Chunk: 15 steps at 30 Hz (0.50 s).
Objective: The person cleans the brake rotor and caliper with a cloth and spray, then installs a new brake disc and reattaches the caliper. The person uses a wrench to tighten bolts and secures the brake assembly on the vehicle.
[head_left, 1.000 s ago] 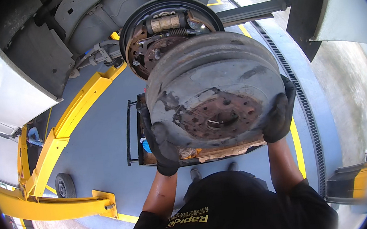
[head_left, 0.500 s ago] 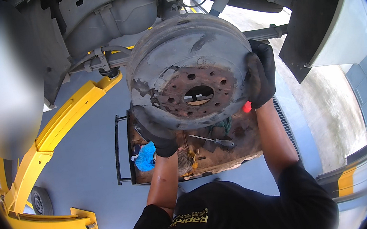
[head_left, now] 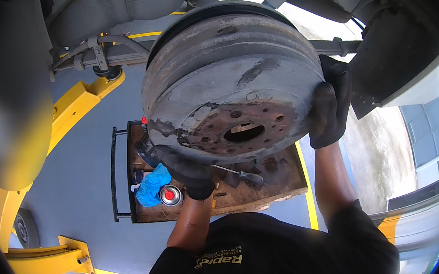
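Observation:
A large rusty grey brake drum (head_left: 235, 82) fills the upper middle of the head view, held up against the underside of a raised vehicle. My left hand (head_left: 182, 167), in a black glove, grips the drum's lower left rim. My right hand (head_left: 328, 107), also gloved, clasps its right side. The drum's face with several bolt holes and a centre bore points down toward me. The brake shoes behind it are hidden.
Below the drum a wooden tool tray (head_left: 277, 181) on a black frame holds a blue rag (head_left: 151, 184), a spray can (head_left: 170, 194) and a screwdriver (head_left: 239, 175). Yellow lift arms (head_left: 34, 156) run along the left. The axle and leaf spring (head_left: 98, 53) sit overhead.
I have raised the drum from in front of me up onto the hub, covering the brake shoes seen earlier. Both hands stayed on its rim.

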### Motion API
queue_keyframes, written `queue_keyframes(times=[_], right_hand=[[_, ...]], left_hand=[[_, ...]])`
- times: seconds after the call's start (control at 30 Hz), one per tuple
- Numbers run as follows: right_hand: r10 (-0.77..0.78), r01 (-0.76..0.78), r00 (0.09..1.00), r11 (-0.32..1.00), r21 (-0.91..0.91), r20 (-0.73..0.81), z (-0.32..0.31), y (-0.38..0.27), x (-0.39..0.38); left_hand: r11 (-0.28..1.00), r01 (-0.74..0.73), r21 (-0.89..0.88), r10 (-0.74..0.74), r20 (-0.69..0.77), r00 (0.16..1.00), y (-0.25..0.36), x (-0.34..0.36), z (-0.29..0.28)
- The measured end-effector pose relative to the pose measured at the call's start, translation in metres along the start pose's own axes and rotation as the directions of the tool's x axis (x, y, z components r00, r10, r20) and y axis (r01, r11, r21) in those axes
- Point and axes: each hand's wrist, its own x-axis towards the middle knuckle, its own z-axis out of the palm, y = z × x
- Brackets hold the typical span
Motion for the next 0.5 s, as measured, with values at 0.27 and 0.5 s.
queue_keyframes(times=[0.27, 0.5], right_hand=[[-0.079, 0.076, 0.988, 0.997, -0.026, -0.135, 0.016, 0.025, -0.012], [-0.155, 0.158, 0.973, 0.987, 0.006, -0.168, 0.022, 0.047, -0.001]], left_hand=[[0.981, 0.167, -0.094, -0.168, -0.004, 0.986, -0.040, -0.026, 0.023], [0.994, 0.111, -0.015, -0.111, -0.012, 0.994, -0.022, -0.013, 0.033]])
